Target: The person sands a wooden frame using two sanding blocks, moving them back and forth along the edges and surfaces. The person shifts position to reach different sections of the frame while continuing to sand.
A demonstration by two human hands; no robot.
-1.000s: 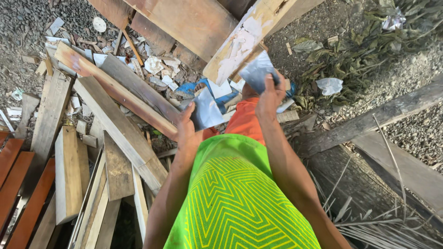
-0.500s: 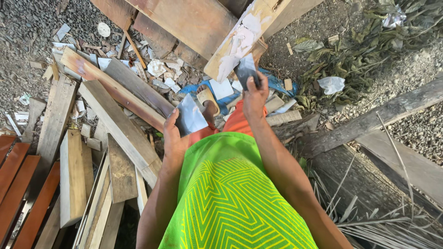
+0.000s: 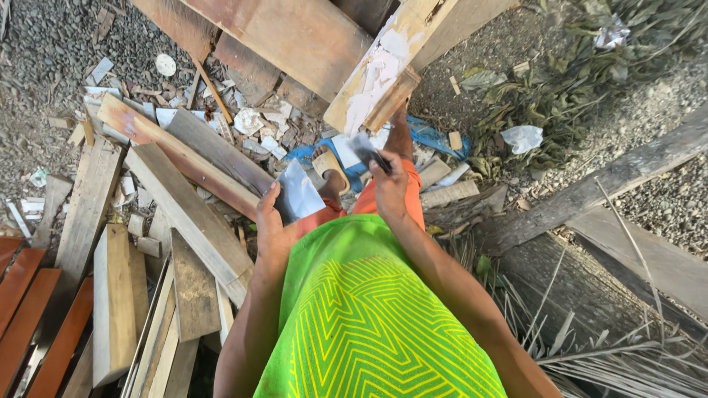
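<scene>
I look straight down over my bright green patterned shirt [image 3: 369, 324] and orange shorts [image 3: 402, 193]. My left hand [image 3: 271, 221] grips the edge of a pale grey sheet piece [image 3: 299, 193] at my left hip. My right hand [image 3: 389, 183] holds a small dark flat piece [image 3: 363, 147] in front of my waist. One foot in a tan sandal [image 3: 332, 166] shows between the hands, standing on blue sheeting [image 3: 310, 155].
Loose planks [image 3: 184, 206] and offcuts lie piled to my left, with orange boards [image 3: 29, 302] at the far left. Big brown boards [image 3: 295, 37] and a white-painted plank [image 3: 383, 66] lean ahead. Grey beams [image 3: 590, 199], dry leaves [image 3: 546, 96] and gravel lie to the right.
Both hands have drawn back from the pile toward my waist, each bringing a sheet piece with it. The view has shifted slightly.
</scene>
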